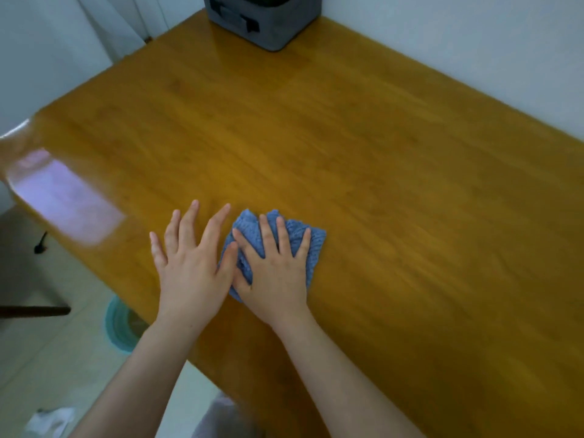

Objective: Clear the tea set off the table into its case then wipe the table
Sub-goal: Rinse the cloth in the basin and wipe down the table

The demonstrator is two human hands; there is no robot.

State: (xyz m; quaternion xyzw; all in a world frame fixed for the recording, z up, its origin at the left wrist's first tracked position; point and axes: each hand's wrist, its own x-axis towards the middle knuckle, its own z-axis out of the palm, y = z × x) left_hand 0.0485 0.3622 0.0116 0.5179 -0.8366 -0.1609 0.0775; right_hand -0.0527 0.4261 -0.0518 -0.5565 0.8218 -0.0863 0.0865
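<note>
I see the right hand (278, 273), fingers spread, pressing a crumpled blue nubby cloth (313, 248); the left hand (189, 270) lies spread beside it on the glossy wooden table (379, 153).

Soft even daylight, pale window glare on the table (347, 147) at left, slight motion blur, wide-angle bending.

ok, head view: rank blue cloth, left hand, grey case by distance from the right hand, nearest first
1. blue cloth: pressed flat under the right hand.
2. left hand: just to its left.
3. grey case: far end of the table.
</note>
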